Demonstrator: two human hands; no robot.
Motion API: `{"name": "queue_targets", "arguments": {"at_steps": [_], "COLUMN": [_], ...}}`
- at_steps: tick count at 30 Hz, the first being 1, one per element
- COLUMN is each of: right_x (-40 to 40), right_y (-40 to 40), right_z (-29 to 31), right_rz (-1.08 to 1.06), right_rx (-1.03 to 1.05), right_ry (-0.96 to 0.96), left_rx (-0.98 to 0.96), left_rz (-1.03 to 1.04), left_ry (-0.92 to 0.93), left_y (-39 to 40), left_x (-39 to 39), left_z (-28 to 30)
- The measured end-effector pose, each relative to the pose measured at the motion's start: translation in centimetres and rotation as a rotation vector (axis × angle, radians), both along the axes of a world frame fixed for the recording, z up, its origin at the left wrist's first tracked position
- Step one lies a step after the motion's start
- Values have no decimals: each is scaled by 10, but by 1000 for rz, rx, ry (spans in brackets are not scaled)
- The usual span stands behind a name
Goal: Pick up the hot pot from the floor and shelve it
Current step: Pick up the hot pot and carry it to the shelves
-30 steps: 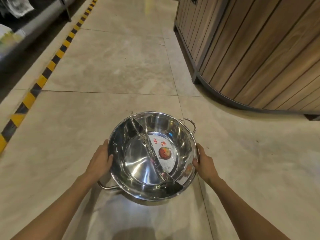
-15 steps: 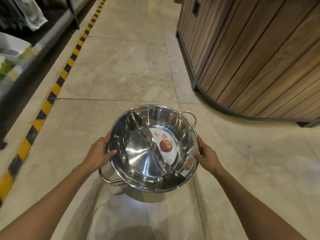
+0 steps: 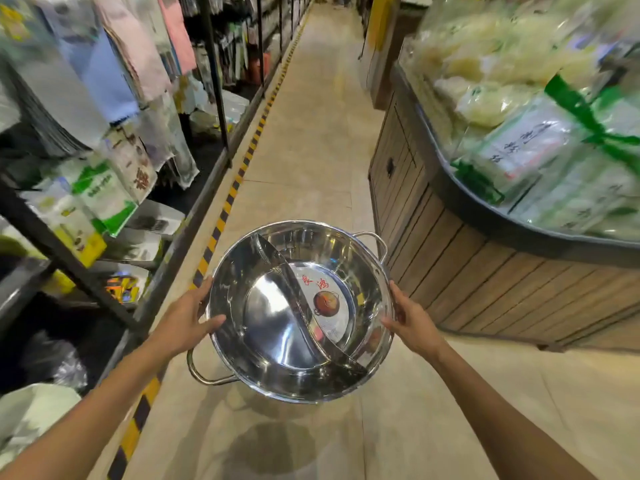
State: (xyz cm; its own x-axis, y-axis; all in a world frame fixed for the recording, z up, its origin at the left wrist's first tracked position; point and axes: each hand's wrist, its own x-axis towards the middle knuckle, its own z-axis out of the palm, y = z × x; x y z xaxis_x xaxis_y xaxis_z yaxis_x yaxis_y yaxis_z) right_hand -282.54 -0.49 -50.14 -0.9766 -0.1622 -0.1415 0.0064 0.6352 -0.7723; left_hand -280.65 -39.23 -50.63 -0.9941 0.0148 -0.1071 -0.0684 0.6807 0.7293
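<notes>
Head view: nearest, the left hand [image 3: 183, 322] and right hand [image 3: 412, 322] each keep a closed grip on opposite rims of the hot pot [image 3: 299, 311], which now hangs clear above the floor [image 3: 311, 150] instead of sitting low over it as a second ago, so pickup looks done and shelving remains. Beyond the left grip, the shelf rack [image 3: 114, 188] has come into sight, and beyond the right grip a wooden display bin [image 3: 485, 282] of bagged goods.

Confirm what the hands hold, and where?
The hot pot, held by its rim: left hand and right hand on opposite sides, not on the loop handles.
</notes>
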Motion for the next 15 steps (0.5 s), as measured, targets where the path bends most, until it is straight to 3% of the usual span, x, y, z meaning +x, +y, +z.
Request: {"name": "queue_targets", "arguments": {"at_steps": [4,7,11,15], "right_x": [24,39,49,60], "right_y": [-21,-37,-68,-106], "right_z": [124,186,225,238], "right_rz": [122,242,415,582], "right_rx": [68,109,152,107], "right_ry": [-19,-4,58,99], "left_rx": [-6,6,-13,62], "left_rz": [98,131,217,399], "left_ry": [9,6,-37,46], "left_y": [-20,-35,-53,-59], "left_x": [57,107,176,251], "left_z": [124,186,229,240]}}
